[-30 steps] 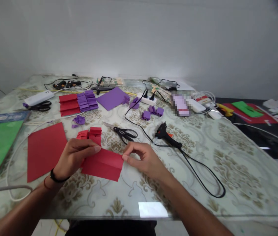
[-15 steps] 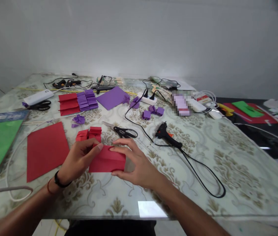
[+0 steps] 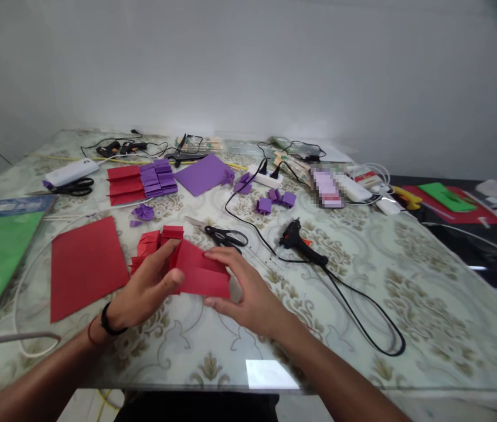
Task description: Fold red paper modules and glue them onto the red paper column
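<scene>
Over the near middle of the bench (image 3: 340, 351), a creased red sheet (image 3: 204, 275) is held up at a tilt. The person's right hand (image 3: 246, 293) grips its right part, fingers at the far edge and thumb at the near one. The left hand (image 3: 154, 287) meets its left edge with thumb and fingers parted; whether it pinches the sheet cannot be told. Folded red pieces (image 3: 148, 243) lie just beyond the left hand, a flat red sheet (image 3: 88, 269) to its left. Black-handled scissors (image 3: 224, 235) lie farther back, and a glue gun (image 3: 303, 243) to the right.
</scene>
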Motion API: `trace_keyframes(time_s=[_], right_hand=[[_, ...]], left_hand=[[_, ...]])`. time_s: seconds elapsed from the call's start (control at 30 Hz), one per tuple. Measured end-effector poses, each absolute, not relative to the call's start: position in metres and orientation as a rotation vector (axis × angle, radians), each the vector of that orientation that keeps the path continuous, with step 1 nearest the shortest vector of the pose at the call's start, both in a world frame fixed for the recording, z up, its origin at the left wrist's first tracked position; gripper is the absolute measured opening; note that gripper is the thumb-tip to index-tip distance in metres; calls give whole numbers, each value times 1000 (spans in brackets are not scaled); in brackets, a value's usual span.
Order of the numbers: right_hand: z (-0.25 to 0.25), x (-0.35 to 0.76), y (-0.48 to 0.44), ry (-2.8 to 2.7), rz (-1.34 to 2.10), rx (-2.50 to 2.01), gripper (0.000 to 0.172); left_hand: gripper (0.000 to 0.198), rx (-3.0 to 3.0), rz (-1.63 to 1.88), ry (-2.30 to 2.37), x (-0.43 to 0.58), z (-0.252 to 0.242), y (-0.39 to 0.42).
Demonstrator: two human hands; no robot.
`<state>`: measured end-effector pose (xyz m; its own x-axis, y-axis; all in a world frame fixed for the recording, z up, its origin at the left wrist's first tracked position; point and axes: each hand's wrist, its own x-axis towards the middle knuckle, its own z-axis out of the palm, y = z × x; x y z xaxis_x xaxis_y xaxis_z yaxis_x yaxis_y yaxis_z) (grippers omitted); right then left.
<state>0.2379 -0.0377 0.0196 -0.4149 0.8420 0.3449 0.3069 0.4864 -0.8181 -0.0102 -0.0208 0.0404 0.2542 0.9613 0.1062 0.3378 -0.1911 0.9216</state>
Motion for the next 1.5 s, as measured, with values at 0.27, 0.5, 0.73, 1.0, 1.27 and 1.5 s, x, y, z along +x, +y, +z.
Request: trace_keyframes(time_s=[0.27,0.5,0.73,1.0,1.27,1.5], right_hand=[[19,235,-38,-1898,907,-954,41],[23,232,-41,-1808,801,-1024,18],[24,238,-37,-1622,918,-1230,33],[23,240,-34,-1441,1127,-1249,27],[22,247,-30,-1359,1313,-1131,30],[28,250,-29,-1269,1389,-1077,32]], left_hand=[[67,1496,840,935,7,40,-20],[54,1614,901,1063,10,40,-21],[60,1582,1007,1166,7,41,-21],[46,1835,1043,1347,2,43,-13],[37,1653,824,1243,1,46,-11],[25,1497,872,1180,-3,42,-6]])
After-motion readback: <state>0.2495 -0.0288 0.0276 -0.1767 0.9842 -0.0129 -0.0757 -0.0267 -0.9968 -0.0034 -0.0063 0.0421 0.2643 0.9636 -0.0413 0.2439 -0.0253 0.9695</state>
